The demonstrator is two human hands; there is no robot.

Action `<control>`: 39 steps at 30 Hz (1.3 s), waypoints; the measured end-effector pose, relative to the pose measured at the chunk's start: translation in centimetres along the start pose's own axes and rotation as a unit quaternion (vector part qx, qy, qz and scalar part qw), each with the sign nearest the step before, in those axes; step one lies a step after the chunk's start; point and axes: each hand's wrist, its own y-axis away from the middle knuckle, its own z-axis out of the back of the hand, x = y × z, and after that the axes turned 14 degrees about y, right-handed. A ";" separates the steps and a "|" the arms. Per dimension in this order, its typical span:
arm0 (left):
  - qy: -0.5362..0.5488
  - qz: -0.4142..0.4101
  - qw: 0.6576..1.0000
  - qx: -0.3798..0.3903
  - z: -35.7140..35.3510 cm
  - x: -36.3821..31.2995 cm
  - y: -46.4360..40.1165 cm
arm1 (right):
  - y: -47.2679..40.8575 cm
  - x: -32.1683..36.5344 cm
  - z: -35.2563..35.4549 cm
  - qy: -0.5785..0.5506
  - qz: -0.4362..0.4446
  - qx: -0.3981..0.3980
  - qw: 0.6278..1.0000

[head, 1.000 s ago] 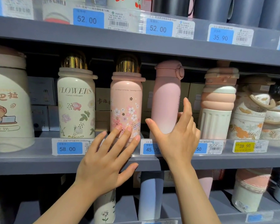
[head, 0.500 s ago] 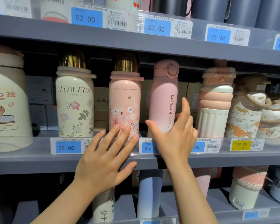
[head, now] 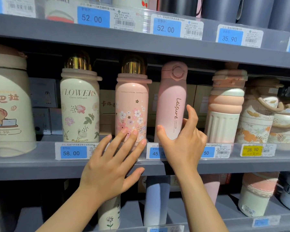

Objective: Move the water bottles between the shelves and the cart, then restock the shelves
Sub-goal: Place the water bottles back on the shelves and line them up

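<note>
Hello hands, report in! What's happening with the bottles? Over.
Left hand open, fingertips at pink flower bottle. Right hand curled round pink Leisure bottle, upright on shelf. Neighbour bottles close alongside.

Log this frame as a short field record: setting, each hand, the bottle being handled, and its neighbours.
setting: grey shop shelf with price tags
right hand: thumb and fingers curled round the lower part of the pink Leisure bottle
left hand: fingers straight, tips at the base of the pink blossom bottle
bottle state: upright on the shelf
neighbours: cream Flowers bottle left, ribbed peach bottle right
</note>
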 end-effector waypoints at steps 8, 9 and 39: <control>0.016 0.001 1.000 0.005 0.2 0.0 -0.1 | 0.1 -0.3 -0.1 -0.012 0.009 -0.003 1.000; 0.018 0.003 1.000 0.004 0.1 -0.1 0.0 | 0.1 -0.4 -0.2 -0.013 0.010 -0.001 1.000; -0.010 0.098 0.995 -0.011 -6.7 -13.7 -6.4 | -6.7 -14.6 4.5 -0.058 0.021 0.082 0.995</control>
